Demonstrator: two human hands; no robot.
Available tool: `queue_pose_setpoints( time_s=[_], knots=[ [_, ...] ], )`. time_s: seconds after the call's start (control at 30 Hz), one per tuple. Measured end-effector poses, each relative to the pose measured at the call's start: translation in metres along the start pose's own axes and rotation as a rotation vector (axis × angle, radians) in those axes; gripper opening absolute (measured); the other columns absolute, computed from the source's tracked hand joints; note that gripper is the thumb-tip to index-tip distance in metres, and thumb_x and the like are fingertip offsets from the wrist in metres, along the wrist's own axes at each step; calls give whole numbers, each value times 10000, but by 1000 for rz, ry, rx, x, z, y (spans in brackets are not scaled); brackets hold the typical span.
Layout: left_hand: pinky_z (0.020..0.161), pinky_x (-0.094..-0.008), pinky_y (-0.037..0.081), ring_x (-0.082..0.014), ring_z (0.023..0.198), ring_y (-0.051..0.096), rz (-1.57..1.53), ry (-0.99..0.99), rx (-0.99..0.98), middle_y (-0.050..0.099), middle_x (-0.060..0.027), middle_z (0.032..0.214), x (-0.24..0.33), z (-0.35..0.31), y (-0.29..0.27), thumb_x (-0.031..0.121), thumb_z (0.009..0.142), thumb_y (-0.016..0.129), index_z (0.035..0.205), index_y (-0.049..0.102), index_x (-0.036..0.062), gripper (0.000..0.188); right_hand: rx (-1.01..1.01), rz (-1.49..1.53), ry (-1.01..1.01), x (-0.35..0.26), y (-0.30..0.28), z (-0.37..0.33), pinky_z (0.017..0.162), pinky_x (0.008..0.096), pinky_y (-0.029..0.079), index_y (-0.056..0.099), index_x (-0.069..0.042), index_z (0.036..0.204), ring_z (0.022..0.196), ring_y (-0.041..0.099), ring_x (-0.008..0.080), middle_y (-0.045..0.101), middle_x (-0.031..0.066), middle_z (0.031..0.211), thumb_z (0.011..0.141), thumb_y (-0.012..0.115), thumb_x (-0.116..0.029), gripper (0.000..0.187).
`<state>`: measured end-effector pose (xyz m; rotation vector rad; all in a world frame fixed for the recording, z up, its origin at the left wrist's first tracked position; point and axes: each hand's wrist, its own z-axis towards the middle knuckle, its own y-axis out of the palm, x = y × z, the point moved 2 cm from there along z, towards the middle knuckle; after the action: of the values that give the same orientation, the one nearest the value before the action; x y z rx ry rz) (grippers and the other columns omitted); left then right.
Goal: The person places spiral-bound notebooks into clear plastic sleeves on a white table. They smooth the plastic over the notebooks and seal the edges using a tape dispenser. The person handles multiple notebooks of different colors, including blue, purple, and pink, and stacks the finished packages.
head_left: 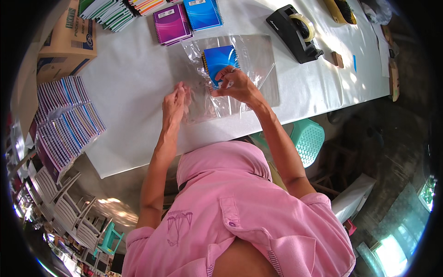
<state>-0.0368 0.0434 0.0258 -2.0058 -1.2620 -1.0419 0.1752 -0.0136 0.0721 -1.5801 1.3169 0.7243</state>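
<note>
A small blue spiral notebook [220, 59] lies partly inside a clear plastic bag [251, 60] on the white table [134, 78]. My right hand [235, 83] grips the notebook's near edge at the bag's mouth. My left hand [174, 102] pinches the bag's open edge to the left, fingers closed on the plastic. Both forearms reach up from my pink shirt at the bottom.
A black tape dispenser [295, 32] stands at the back right. Purple [171, 24] and blue notebooks [203, 13] lie at the back, with stacked notebooks [69, 120] and a cardboard box [67, 41] at the left. A teal stool [307, 141] sits beside the table edge.
</note>
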Motion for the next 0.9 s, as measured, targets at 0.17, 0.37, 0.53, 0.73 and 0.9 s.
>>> queue_pose_setpoints(
  time_s=[0.17,0.37,0.53,0.73,0.9],
  knots=[
    [872,-378,464,-286,1043,608,341,178,173,654,-170,1111,-3,-10,61,430,973,475,1281,535,8,526,34,-219,-101,-2,10,3,786,334,451,679,8,709,900,591,218,604,89,995,625,851,-222,299],
    [762,-500,472,-442,908,618,544,114,-11,657,-226,863,30,-15,63,375,985,450,1055,611,39,379,141,-411,-217,-1,13,-4,814,339,431,676,2,703,947,569,234,605,64,990,605,856,-219,301],
    [749,-465,490,-392,862,650,736,126,-11,674,-203,831,34,-15,44,356,976,477,1063,643,72,341,-8,-235,-114,4,4,3,835,333,423,677,-1,696,994,555,216,599,59,1014,620,847,-195,269],
    [918,-302,444,-223,1070,608,313,72,56,631,-196,1177,27,-22,18,396,968,517,1346,466,-28,571,-118,-98,-101,7,-5,5,884,330,424,683,-2,720,1036,542,214,594,70,1052,648,822,-142,210],
    [946,-311,418,-226,1118,577,230,117,-35,613,-177,1207,25,-27,61,401,952,548,1411,374,-11,641,-53,-286,-166,0,1,1,908,345,424,665,-28,682,1070,525,225,581,51,1092,639,822,-136,196]
  ],
)
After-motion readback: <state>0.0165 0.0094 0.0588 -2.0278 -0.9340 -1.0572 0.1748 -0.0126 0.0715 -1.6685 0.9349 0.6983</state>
